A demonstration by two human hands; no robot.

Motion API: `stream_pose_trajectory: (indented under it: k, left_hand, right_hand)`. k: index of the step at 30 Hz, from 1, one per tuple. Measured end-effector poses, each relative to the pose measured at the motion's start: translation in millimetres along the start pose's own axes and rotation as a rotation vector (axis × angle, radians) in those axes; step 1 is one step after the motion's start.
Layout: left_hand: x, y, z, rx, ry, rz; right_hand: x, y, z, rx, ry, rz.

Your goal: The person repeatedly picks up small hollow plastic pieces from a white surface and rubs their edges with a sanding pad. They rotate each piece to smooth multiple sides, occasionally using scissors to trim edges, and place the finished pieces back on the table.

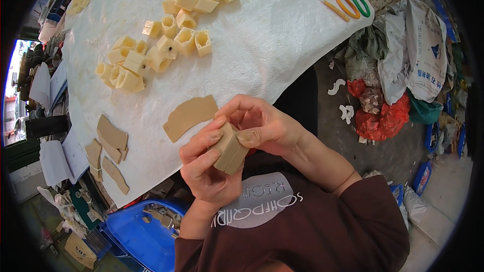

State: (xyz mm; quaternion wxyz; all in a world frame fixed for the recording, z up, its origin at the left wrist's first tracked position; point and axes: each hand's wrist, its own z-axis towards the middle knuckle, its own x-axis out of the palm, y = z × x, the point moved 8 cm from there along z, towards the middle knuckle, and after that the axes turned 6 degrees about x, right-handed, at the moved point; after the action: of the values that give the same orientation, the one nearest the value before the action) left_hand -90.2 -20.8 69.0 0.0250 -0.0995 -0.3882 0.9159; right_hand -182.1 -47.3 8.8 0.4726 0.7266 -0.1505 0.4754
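both hands (229, 153) around tilted block (229, 148)

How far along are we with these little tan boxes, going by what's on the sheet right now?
Done, apparently: a cluster of folded open-topped boxes sits on the white sheet. In hand: the left hand and right hand both grip one tan box, pressing its sides. Left: a curved flat blank beside the hands and more flat pieces at the sheet's edge look unfolded. Scissors lie unused.
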Motion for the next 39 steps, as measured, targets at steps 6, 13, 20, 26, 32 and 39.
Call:
stream_pose_trajectory:
  k: [6,13,20,26,32,39]
  left_hand:
    - [-0.3,4.9,-2.6,0.010,-0.050,0.019]
    - [2.8,14.9,-2.7,0.027,-0.075,0.092]
    - [3.0,22.4,-4.2,0.070,-0.089,0.107]
    - [5.8,22.8,-6.3,0.067,-0.109,0.114]
    - [6.7,22.4,-7.6,0.086,-0.110,0.156]
    - [2.2,23.8,-9.1,0.093,-0.107,0.267]
  right_hand:
    - [-1.9,5.0,-9.4,-0.057,-0.176,-0.243]
    - [-0.6,19.4,-12.0,-0.191,-0.320,-0.472]
    - [-0.8,10.6,-14.3,-0.111,-0.310,-0.513]
    - [1.1,9.9,-14.9,-0.097,-0.316,-0.532]
    - [5.0,9.3,-15.8,-0.166,-0.353,-0.717]
    - [14.5,-1.7,-14.8,-0.163,-0.272,-0.648]
